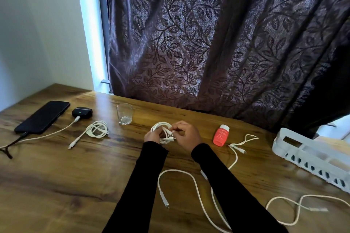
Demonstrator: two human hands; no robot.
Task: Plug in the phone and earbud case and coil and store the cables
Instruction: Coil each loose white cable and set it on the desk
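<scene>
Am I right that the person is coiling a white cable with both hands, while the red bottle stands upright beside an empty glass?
Not quite. In the head view the red bottle lies on its side, well apart from the empty glass. Both hands, left and right, do hold the white cable.

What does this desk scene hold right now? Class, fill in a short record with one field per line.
surface: wooden table
left hand: holds white coiled cable
right hand: pinches that cable's end
black phone: flat, far left, dark cable at its near end
black earbud case: green light on, white cable plugged in
finished white coil: lies left of clear drinking glass
red bottle: lying right of hands
white plastic basket: right edge
loose white cables: uncoiled, near side
</scene>
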